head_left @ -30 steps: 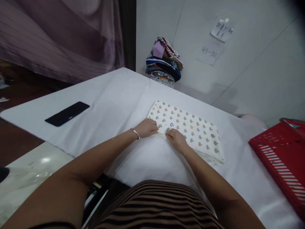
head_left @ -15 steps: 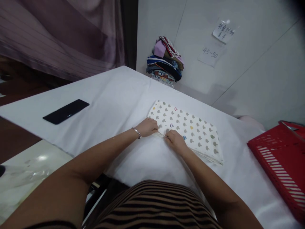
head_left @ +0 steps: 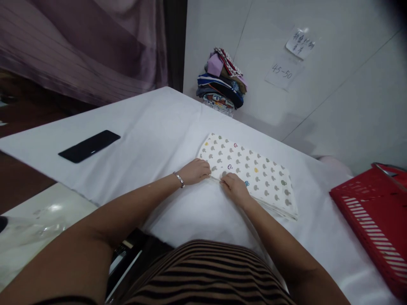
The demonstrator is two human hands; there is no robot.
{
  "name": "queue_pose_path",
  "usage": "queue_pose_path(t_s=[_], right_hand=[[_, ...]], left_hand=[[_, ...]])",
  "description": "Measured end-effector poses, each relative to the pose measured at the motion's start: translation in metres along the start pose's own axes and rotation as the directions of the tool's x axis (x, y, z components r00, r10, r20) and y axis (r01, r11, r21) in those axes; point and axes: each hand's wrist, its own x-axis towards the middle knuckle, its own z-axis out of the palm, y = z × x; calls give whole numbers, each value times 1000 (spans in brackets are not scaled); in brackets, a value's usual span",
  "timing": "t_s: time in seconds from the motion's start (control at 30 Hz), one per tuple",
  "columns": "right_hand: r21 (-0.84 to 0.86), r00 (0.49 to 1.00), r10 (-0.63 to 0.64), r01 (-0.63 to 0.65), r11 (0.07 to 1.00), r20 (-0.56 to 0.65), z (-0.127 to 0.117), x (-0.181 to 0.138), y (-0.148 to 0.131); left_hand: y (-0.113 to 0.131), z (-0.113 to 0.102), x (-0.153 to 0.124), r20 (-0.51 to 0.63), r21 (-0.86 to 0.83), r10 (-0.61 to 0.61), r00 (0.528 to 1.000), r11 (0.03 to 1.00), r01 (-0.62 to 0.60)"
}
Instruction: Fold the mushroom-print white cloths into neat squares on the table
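A folded white cloth (head_left: pixel 260 173) with a print of grey and a few coloured mushrooms lies flat on the white-covered table (head_left: pixel 152 123). Its layers show along the near edge. My left hand (head_left: pixel 196 171), with a silver bracelet at the wrist, is closed at the cloth's near left corner, thumb and fingers pinching the edge. A short way to the right, my right hand (head_left: pixel 235 188) also pinches that near edge with bent fingers. The fingertips of both hands are partly hidden at the fold.
A black phone-like slab (head_left: pixel 89 146) lies on the table's left. Folded clothes (head_left: pixel 221 80) are stacked at the back against the wall. A red basket (head_left: pixel 369 212) stands at the right, and clear plastic (head_left: pixel 41 228) lies on a lower surface at the left.
The left wrist has shifted slightly left and toward me, its fingers still at the cloth's edge. The right hand and the cloth stay in almost the same place.
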Motion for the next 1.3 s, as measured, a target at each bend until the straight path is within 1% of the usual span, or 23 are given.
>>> queue_pose_path(t_s=[0.2,0.33,0.5,0.7,0.87,1.07,1.17,1.3], right_hand=[[-77,999,-40,41,996,15,-3,-4,-4],[-86,999,-32,33,996,14,-4,-3,-5],[-85,998,-15,20,996,55,-6,-1,-5],[-119,999,14,-10,993,36,-4,1,-6],[-142,999,7,-2,990,35,0,2,-4],[-160,999,28,-20,987,47,2,4,-5],[-174,997,50,-39,984,59,3,4,-7],[-218,998,62,-53,974,32,7,2,-8]], left_hand=[[-2,2,0,39,43,22,999,999,-24],[-1,2,2,29,69,11,1000,998,-13],[1,1,7,36,83,4,999,997,-7],[0,2,9,2,59,-1,1000,998,1],[0,-3,7,44,36,10,999,999,-12],[1,-3,8,56,33,-22,998,999,20],[0,-4,10,50,47,-15,999,999,13],[-2,-7,10,4,57,37,999,998,-37]])
